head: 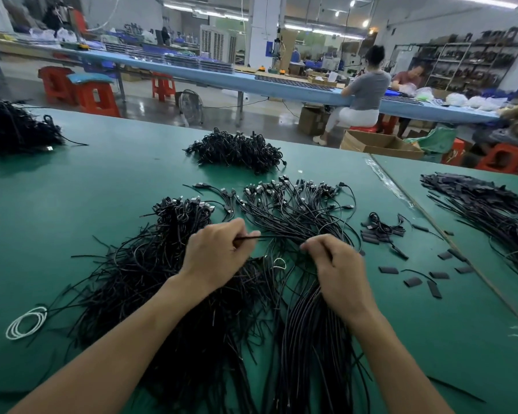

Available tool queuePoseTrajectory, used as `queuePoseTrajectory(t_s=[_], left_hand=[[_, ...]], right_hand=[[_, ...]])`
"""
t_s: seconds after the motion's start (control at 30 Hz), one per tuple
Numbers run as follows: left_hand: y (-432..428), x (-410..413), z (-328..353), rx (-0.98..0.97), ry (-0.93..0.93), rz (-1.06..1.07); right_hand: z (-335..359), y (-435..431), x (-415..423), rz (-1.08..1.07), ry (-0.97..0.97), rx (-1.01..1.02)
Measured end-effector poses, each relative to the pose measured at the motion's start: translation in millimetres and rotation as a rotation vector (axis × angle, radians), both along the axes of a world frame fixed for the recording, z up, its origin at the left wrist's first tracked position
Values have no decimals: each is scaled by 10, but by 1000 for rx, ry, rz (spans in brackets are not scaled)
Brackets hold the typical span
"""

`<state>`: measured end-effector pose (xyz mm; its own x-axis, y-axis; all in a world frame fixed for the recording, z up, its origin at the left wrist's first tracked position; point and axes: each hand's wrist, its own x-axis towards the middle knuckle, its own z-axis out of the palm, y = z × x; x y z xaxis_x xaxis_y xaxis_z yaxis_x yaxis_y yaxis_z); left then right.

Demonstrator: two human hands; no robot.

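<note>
A green table (pixel 96 204) carries heaps of thin black cables. My left hand (pixel 214 252) pinches the end of one black cable (pixel 277 236) between thumb and forefinger, just above the heap. To its right, my right hand (pixel 338 268) has its fingers curled round a bunch of black cables (pixel 305 318) that runs toward me. Ahead of both hands lies a fan of cables with USB plugs (pixel 296 198). A tangled heap of loose cables (pixel 150 279) lies under my left forearm.
Another cable pile (pixel 237 150) sits farther back, one at far left (pixel 12 127), one at right (pixel 485 201). Short black sleeve pieces (pixel 413 280) are scattered right of my hands. A white coiled wire (pixel 27 322) lies at left. People sit at a blue bench (pixel 281 85) behind.
</note>
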<state>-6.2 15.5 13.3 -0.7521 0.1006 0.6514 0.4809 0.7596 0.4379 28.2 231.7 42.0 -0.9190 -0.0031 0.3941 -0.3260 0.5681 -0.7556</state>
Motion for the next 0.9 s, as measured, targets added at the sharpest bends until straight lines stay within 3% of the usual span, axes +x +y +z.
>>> queuePoseTrajectory(t_s=[0.13, 0.2, 0.33, 0.4, 0.57, 0.67, 0.8, 0.9], left_hand=[[-119, 29, 114, 38, 106, 60], [-120, 16, 117, -1, 53, 49], [-107, 7, -11, -79, -550, -23], [-115, 32, -102, -80, -665, -12], [-150, 94, -100, 122, -594, -166], [-74, 201, 38, 249, -689, -357], [166, 442, 194, 416, -1012, -759], [315, 582, 342, 752, -1003, -933]], right_hand=[[-5, 145, -55, -201, 25, -183], [-15, 157, -63, -208, 9, -209], [3, 124, -25, -138, 22, -222], [24, 128, -2, -160, 86, -211], [10, 257, -73, -259, 19, -259], [-34, 240, -72, -84, -95, -227], [-55, -20, -33, 96, -154, -212], [-57, -208, 12, 262, -248, -91]])
